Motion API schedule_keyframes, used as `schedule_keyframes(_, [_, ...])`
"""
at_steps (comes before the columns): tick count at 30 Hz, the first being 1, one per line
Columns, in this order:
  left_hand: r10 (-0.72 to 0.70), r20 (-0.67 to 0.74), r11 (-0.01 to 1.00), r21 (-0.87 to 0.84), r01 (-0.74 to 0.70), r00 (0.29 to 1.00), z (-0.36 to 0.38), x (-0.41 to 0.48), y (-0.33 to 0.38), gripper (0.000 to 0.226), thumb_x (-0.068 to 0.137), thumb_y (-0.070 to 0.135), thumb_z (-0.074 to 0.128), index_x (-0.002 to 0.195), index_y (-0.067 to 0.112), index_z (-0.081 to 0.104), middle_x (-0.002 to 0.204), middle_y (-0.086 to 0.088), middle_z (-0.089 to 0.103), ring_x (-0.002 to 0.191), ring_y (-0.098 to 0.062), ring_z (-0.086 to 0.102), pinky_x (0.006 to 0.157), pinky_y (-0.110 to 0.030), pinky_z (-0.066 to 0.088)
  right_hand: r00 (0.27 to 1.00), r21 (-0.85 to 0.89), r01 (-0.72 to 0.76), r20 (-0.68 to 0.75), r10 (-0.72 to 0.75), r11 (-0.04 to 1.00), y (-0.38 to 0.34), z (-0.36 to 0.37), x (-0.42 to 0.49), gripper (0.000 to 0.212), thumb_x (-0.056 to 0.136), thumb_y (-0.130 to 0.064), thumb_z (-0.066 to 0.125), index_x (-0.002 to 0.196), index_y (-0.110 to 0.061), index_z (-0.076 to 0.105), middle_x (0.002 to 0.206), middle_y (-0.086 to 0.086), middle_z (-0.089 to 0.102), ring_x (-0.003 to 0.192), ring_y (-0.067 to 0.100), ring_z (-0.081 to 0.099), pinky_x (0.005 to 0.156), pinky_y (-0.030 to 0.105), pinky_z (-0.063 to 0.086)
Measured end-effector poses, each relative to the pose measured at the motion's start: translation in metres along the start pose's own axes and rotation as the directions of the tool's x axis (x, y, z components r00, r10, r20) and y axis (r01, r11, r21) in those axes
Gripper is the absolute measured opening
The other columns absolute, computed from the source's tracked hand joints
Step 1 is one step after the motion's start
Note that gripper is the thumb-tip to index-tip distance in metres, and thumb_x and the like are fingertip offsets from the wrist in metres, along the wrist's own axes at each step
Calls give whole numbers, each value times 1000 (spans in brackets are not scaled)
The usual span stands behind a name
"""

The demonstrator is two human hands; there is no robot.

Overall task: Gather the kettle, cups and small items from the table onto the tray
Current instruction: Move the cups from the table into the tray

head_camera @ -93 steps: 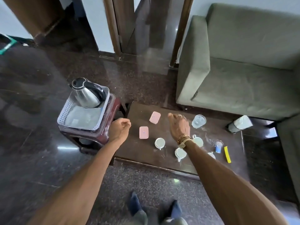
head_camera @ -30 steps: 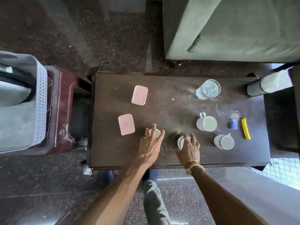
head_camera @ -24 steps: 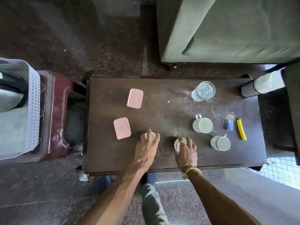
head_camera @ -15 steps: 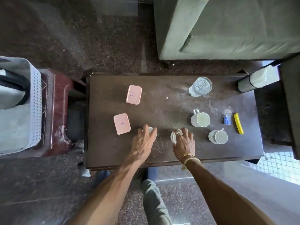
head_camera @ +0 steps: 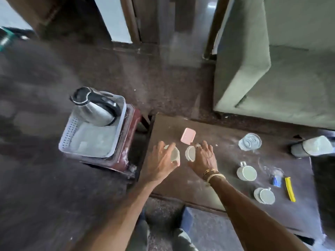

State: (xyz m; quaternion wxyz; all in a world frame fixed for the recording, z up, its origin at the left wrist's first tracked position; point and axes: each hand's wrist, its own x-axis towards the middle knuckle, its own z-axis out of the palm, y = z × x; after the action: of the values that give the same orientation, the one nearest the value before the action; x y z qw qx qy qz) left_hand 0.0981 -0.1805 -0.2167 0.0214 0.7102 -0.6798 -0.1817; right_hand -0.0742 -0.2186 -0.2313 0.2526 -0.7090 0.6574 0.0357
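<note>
My left hand (head_camera: 162, 163) grips a white cup (head_camera: 174, 154), held over the left part of the dark table (head_camera: 226, 142). My right hand (head_camera: 204, 156) grips a second white cup (head_camera: 190, 153) just beside it. A pink box (head_camera: 188, 135) lies on the table right behind both hands; another pink box peeks out under the left cup. The steel kettle (head_camera: 94, 107) stands at the back of the white perforated tray (head_camera: 72, 131), which rests on a maroon stool to the table's left. Two more white cups (head_camera: 246, 173) (head_camera: 264, 195) stand on the table at right.
A clear glass (head_camera: 250, 141), a small blue item (head_camera: 275, 179) and a yellow strip (head_camera: 290, 189) lie on the table's right side. A white and black bottle-like object (head_camera: 311, 146) lies past the right edge. A green sofa (head_camera: 272, 69) stands behind the table.
Both hands have closed on the two near cups and carried them left, toward the tray's side of the table. The view has swung left and up, bringing kettle and tray fully into sight.
</note>
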Motion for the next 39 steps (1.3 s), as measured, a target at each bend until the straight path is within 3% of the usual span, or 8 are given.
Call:
schedule_keyframes(4, [-165, -85, 984, -81, 159, 983, -45, -22, -42, 68, 69, 36, 76, 131, 27, 49, 116, -6, 55, 106, -27, 57, 87, -36, 50, 986, -9, 169, 3, -169, 986, -68, -24, 3, 71, 73, -33, 75, 138, -18, 52, 141, 8, 44, 126, 30, 40, 104, 37, 41])
schedule_keyframes(8, [-304, -140, 950, -117, 289, 942, -83, -49, -88, 62, 66, 38, 76, 124, 26, 57, 115, -3, 58, 105, -25, 60, 87, -35, 53, 950, -16, 311, -20, -311, 950, -136, -37, 2, 75, 72, -36, 74, 140, -17, 49, 139, 7, 44, 124, 32, 42, 103, 40, 41])
schedule_keyframes(13, [-473, -201, 871, -253, 421, 858, -111, -69, -152, 74, 66, 41, 83, 132, 21, 54, 121, -9, 55, 111, -29, 56, 96, -39, 48, 891, 6, 453, -23, -453, 891, -212, -28, 1, 69, 72, -34, 73, 135, -12, 54, 137, 9, 48, 123, 33, 44, 107, 39, 39])
schedule_keyframes(18, [-599, -197, 790, -307, 531, 776, -121, -67, -218, 74, 65, 42, 82, 131, 22, 56, 122, -11, 56, 115, -30, 57, 96, -40, 47, 848, 15, 529, 22, -529, 849, -273, 2, 13, 69, 78, -33, 72, 138, -10, 50, 139, 12, 49, 129, 33, 42, 112, 36, 34])
schedule_keyframes(24, [-624, -162, 760, -356, 544, 765, -120, -55, -284, 68, 66, 34, 83, 128, 18, 59, 119, -13, 61, 109, -32, 61, 98, -41, 50, 847, 9, 526, 86, -524, 851, -329, 47, 29, 73, 80, -26, 69, 146, -14, 42, 140, 10, 47, 134, 29, 38, 115, 32, 32])
schedule_keyframes(31, [-580, -82, 792, -288, 538, 810, -107, -30, -331, 65, 69, 30, 84, 127, 15, 58, 117, -12, 63, 110, -29, 62, 99, -40, 50, 845, 17, 510, 180, -504, 860, -372, 100, 53, 72, 78, -16, 67, 146, -17, 42, 146, 3, 41, 134, 27, 37, 111, 32, 37])
schedule_keyframes(35, [-530, -52, 826, -258, 502, 846, -95, -14, -352, 60, 78, 31, 70, 133, 13, 54, 126, -9, 58, 117, -25, 56, 101, -36, 45, 853, -11, 497, 191, -486, 868, -392, 122, 77, 69, 83, -14, 65, 147, -16, 39, 146, 3, 41, 135, 26, 39, 114, 31, 34])
schedule_keyframes(39, [-501, 2, 846, -209, 491, 865, -89, 7, -369, 49, 87, 28, 63, 131, 10, 52, 126, -10, 56, 113, -21, 56, 95, -30, 47, 875, -45, 465, 173, -452, 884, -407, 136, 104, 65, 85, -13, 66, 145, -15, 40, 145, 4, 42, 133, 26, 40, 111, 33, 39])
